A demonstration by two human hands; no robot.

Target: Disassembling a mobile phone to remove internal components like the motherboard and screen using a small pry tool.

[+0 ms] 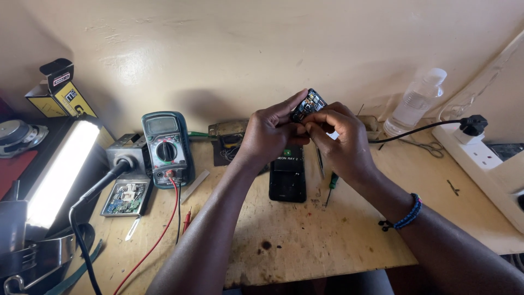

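Phone (309,104), opened with its inner parts showing, sits raised above the wooden table (305,235), pinched between left hand (267,134) and right hand (341,136), fingers closed together around it, over a black panel (287,177).

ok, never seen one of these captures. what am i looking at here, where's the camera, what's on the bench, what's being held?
There is no robot here: a person works with two bare hands, and the single camera sits on their head, looking down at a worn wooden bench against a wall.

The left hand and right hand are raised together, both gripping a small opened phone with its insides showing.

Below them lies a black phone back cover. To the left stand a green multimeter with red and black leads, a small circuit board and a lit lamp. To the right are a clear plastic bottle, scissors and a white power strip with a black plug in it.
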